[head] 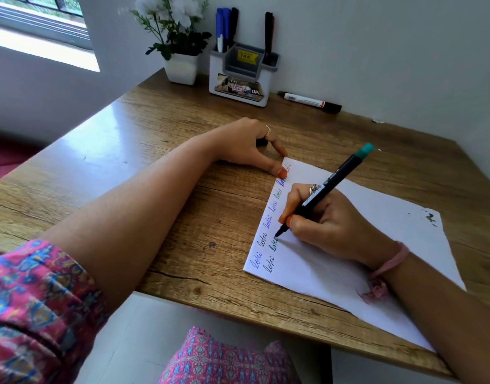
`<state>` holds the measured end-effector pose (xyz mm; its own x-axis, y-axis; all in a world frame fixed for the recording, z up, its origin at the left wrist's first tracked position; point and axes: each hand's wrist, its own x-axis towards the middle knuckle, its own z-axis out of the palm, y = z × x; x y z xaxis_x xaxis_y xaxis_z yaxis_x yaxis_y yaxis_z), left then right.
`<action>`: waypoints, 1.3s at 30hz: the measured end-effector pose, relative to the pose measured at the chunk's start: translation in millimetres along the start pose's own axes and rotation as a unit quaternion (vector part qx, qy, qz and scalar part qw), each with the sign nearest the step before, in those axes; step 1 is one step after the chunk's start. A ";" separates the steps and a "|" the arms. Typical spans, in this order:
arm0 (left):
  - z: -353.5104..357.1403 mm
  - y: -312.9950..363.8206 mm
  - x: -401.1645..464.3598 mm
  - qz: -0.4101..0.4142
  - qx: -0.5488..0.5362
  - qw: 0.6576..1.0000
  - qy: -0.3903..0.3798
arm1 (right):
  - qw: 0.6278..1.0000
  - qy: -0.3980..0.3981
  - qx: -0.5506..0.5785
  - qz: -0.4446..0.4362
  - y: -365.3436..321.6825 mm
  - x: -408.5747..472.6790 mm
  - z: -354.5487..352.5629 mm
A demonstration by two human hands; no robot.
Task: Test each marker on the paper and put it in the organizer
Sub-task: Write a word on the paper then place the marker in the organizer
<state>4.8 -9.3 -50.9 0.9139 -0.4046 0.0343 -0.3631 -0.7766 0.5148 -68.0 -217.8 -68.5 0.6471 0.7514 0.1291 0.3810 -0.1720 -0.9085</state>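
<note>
Wooden tabletop (160,126) set into a corner, white walls on two sides, window at far left.

White paper (376,217) lies on the near right part of the tabletop, one corner hanging just past the near edge. Two short rows of cursive test words in blue, green and red run along its left edge; a dark smudge sits near its far right corner.

Left hand (246,145): forearm lies across the tabletop, thumb tip pinning the paper's far left corner. Its curled fingers hold something small and dark, looks like a cap, can't confirm. Ring on one finger.

Right hand (321,220) rests on the paper, grip clamped on a black marker with a teal end (325,187), thumb and forefinger pinching low on the barrel. Tip is touching the paper at the end of the second row.

White and grey organizer (242,73) stands at the back against the wall, yellow price sticker on it. Blue and black markers upright in its left compartment, one or two dark ones in the right.

White potted flowers (180,45) just left of the organizer.

One white-barrelled marker with a black cap (309,102) lies flat on the tabletop just right of the organizer.
</note>
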 end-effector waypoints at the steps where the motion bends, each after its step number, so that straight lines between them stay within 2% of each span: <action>1: 0.4 -0.4 -0.1 -0.002 0.001 1.000 0.002 | 1.000 0.000 0.002 0.002 0.4 -0.1 -0.1; 5: -0.6 -5.4 1.9 -0.030 -0.047 0.998 -0.002 | 0.999 0.038 0.036 -0.011 -0.5 1.8 -0.9; 10: -3.2 -4.0 -2.7 -0.030 -0.161 0.986 0.011 | 0.965 0.204 0.166 0.008 -3.1 11.0 -1.4; 13: -4.8 -5.6 -6.1 0.003 -0.192 0.981 0.002 | 0.947 0.265 0.182 0.006 -5.1 13.9 -7.0; 16: -6.2 -6.5 -8.2 0.004 -0.243 0.970 0.013 | 0.942 0.271 0.196 0.011 -5.3 13.7 -13.4; 20: -6.2 -6.3 -9.0 0.009 -0.306 0.952 0.016 | 0.932 0.323 0.158 0.041 -4.9 14.6 -14.8; 27: -5.3 -4.6 -7.8 0.034 -0.351 0.936 0.024 | 0.922 0.363 0.116 0.066 -7.1 13.9 -11.9; 32: -4.0 -3.5 -6.4 0.045 -0.361 0.931 0.028 | 0.922 0.371 0.099 0.050 -9.1 13.1 -11.3; 39: -4.1 -2.9 -6.0 0.061 -0.409 0.910 0.035 | 0.932 0.357 0.047 -0.021 -8.4 11.2 -11.9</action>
<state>1.1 -2.7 -49.1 0.8952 -0.4105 0.1736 -0.2326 -0.0979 0.9676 -56.1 -215.5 -54.7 0.9206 0.1337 0.3669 0.3780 -0.0691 -0.9232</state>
